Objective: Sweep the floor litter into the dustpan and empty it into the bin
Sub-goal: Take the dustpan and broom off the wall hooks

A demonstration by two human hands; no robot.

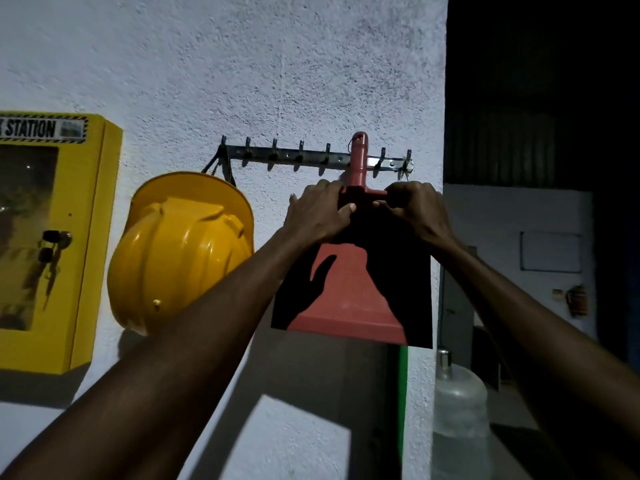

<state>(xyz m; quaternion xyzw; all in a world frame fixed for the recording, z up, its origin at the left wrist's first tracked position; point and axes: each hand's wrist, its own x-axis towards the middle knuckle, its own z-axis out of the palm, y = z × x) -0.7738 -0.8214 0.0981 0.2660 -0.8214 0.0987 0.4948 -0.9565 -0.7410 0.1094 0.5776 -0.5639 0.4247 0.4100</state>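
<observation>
A red dustpan [349,303] hangs against the white wall, its handle pointing up across a metal hook rail [311,157]. My left hand [317,213] grips the pan's upper left shoulder, thumb on the front. On the upper right shoulder, my right hand [414,206] curls its fingers round the edge beside the handle. Dark shadow covers much of the pan's face. No broom, litter or bin is in view.
A yellow hard hat [183,251] hangs from the rail's left end. Further left is a yellow wall cabinet [86,237]. The wall ends just right of the dustpan; beyond it is a dark room with a clear water jug [459,403] low down.
</observation>
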